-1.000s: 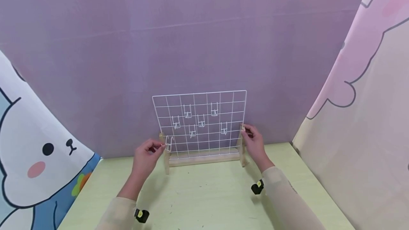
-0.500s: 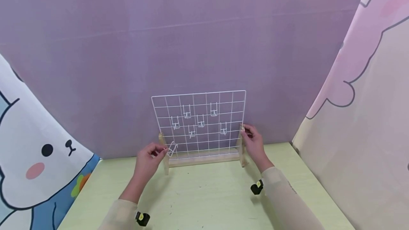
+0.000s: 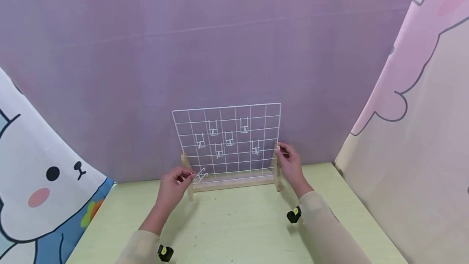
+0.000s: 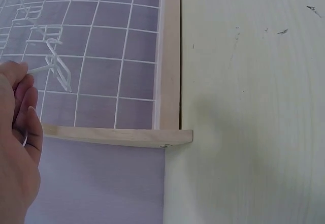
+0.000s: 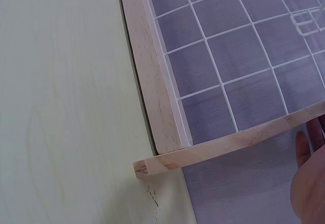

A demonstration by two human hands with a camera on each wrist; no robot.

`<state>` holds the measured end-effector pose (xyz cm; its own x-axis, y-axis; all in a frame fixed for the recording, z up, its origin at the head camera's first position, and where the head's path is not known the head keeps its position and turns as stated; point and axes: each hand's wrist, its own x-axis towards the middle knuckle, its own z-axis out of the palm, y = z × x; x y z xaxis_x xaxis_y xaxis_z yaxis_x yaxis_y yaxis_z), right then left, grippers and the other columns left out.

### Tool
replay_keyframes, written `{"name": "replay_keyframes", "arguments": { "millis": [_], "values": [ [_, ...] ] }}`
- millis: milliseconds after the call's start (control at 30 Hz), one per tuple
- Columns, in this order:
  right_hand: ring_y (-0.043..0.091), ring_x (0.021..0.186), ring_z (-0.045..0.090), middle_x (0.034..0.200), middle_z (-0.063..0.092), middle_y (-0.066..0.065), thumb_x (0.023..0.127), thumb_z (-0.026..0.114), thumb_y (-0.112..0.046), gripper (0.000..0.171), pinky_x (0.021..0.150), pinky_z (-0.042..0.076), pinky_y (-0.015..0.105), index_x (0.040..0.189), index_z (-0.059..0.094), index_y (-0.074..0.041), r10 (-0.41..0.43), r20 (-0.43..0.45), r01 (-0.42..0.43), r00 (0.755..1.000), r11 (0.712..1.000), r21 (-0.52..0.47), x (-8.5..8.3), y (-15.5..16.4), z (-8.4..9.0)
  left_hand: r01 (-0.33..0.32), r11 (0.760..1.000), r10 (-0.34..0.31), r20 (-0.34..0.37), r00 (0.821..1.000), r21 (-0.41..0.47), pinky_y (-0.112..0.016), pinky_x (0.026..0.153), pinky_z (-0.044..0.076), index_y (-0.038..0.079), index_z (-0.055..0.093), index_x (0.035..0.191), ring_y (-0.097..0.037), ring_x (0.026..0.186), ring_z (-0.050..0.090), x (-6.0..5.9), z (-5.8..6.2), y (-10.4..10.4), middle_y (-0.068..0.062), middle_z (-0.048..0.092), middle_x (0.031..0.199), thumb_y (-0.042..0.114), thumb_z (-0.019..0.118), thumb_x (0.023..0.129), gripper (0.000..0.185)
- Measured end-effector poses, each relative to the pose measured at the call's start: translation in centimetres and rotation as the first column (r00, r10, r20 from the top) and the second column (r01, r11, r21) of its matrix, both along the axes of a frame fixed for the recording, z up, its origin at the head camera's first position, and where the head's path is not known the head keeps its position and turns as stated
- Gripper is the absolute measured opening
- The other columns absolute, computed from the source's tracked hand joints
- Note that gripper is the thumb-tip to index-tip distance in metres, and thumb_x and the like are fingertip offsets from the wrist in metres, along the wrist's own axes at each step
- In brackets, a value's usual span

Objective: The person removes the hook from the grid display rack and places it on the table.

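Green table [image 3: 234, 231], left hand [image 3: 172, 184] pinching hook [image 3: 201, 174]

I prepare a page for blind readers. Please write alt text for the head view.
A left hand pinches a white wire hook at the low left corner of a standing wire grid. The right hand holds the grid's right wooden post.

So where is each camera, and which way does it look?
Head: on the person's head, facing forward and down at the grid on the table; both hands and sleeves show, the left hand pinching a hook, the right hand on the grid's right edge.
Left wrist: on the left wrist, facing the grid's lower corner; fingers show.
Right wrist: on the right wrist, facing the wooden base; fingertips show.
Shared: all three see the grid, base and table.
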<state>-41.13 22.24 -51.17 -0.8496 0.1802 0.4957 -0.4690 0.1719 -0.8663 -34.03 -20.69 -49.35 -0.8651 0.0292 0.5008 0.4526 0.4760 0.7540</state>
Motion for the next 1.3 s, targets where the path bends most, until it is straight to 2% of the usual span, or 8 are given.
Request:
{"name": "replay_keyframes", "arguments": {
  "millis": [133, 467, 767, 833, 967, 1133, 1200, 1300],
  "values": [
    [0.021, 0.104, 0.066, 0.126, 0.07, 0.024, 0.107, 0.072, -0.006, 0.028, 0.087, 0.06, 0.019, 0.135, 0.071, 0.001, -0.001, -0.005, 0.001, 1.0, 1.0, 0.004, 0.1, 0.0, 0.1, 0.008, 1.0, -0.008, -0.002, 1.0, -0.014, -0.024, 0.073, 0.059, 0.006, 0.081, 0.1, -0.017, 0.082, 0.068, 0.0, -0.3, 0.0, 0.002, 0.077, 0.094, 0.013, 0.086, 0.099, 0.009],
    [0.012, 0.103, 0.064, 0.131, 0.066, 0.03, 0.109, 0.068, -0.002, 0.032, 0.088, 0.058, 0.016, 0.14, 0.066, 0.008, 0.006, 0.02, -0.006, 1.0, 1.0, -0.003, 0.1, -0.1, 0.2, 0.018, 0.999, -0.017, 0.027, 0.999, -0.031, -0.026, 0.073, 0.059, 0.006, 0.081, 0.102, -0.016, 0.083, 0.068, -0.3, -1.3, 0.1, 0.003, 0.076, 0.092, 0.011, 0.086, 0.097, 0.008],
    [0.013, 0.101, 0.065, 0.125, 0.068, 0.031, 0.108, 0.068, 0.002, 0.03, 0.086, 0.058, 0.017, 0.135, 0.065, 0.013, 0.013, -0.003, -0.013, 1.0, 0.999, 0.03, 2.9, -1.0, 3.0, 0.012, 0.999, -0.01, 0.045, 0.999, -0.051, -0.027, 0.074, 0.059, 0.007, 0.081, 0.101, -0.018, 0.083, 0.068, -0.4, -1.8, 0.1, 0.003, 0.075, 0.092, 0.01, 0.086, 0.097, 0.007],
    [0.014, 0.102, 0.066, 0.125, 0.068, 0.031, 0.108, 0.068, 0.001, 0.03, 0.087, 0.058, 0.017, 0.135, 0.065, 0.013, 0.01, -0.005, -0.01, 1.0, 0.999, 0.034, 3.1, -1.0, 3.1, 0.011, 0.998, -0.008, 0.048, 0.999, -0.057, -0.027, 0.074, 0.059, 0.008, 0.08, 0.1, -0.017, 0.083, 0.068, -0.5, -2.0, 0.1, 0.004, 0.075, 0.092, 0.01, 0.086, 0.097, 0.007],
    [0.026, 0.105, 0.065, 0.125, 0.068, 0.031, 0.108, 0.068, 0.001, 0.03, 0.087, 0.058, 0.018, 0.135, 0.066, 0.012, 0.014, 0.001, -0.014, 1.0, 1.0, 0.017, 2.8, -1.0, 3.0, 0.014, 0.998, -0.011, 0.043, 0.999, -0.067, -0.027, 0.074, 0.06, 0.011, 0.08, 0.098, -0.017, 0.082, 0.068, -0.7, -2.3, 0.0, 0.004, 0.075, 0.091, 0.008, 0.086, 0.097, 0.006],
    [0.033, 0.108, 0.064, 0.127, 0.067, 0.03, 0.108, 0.068, 0.0, 0.03, 0.086, 0.057, 0.016, 0.136, 0.066, 0.01, -0.007, 0.018, 0.007, 1.0, 1.0, 0.006, 1.3, -0.7, 1.5, 0.019, 0.997, -0.015, 0.048, 0.999, -0.072, -0.027, 0.074, 0.059, 0.012, 0.081, 0.098, -0.015, 0.082, 0.067, -0.9, -2.6, 0.0, 0.005, 0.075, 0.09, 0.006, 0.086, 0.097, 0.007],
    [0.032, 0.109, 0.064, 0.127, 0.067, 0.031, 0.108, 0.068, 0.0, 0.03, 0.086, 0.056, 0.015, 0.136, 0.066, 0.01, -0.009, 0.017, 0.009, 1.0, 1.0, 0.008, 1.3, -0.7, 1.6, 0.021, 0.997, -0.018, 0.048, 0.999, -0.075, -0.026, 0.073, 0.059, 0.011, 0.081, 0.098, -0.014, 0.082, 0.067, -1.0, -2.8, -0.1, 0.005, 0.075, 0.09, 0.006, 0.086, 0.097, 0.007],
    [0.035, 0.108, 0.064, 0.126, 0.068, 0.032, 0.108, 0.067, 0.002, 0.03, 0.086, 0.058, 0.017, 0.136, 0.065, 0.013, 0.007, 0.011, -0.008, 1.0, 1.0, 0.018, 2.6, -0.9, 2.9, 0.025, 0.996, -0.022, 0.038, 0.999, -0.083, -0.025, 0.072, 0.058, 0.011, 0.081, 0.098, -0.013, 0.082, 0.067, -1.1, -3.1, -0.2, 0.005, 0.075, 0.09, 0.006, 0.087, 0.096, 0.007]
  ]
}}
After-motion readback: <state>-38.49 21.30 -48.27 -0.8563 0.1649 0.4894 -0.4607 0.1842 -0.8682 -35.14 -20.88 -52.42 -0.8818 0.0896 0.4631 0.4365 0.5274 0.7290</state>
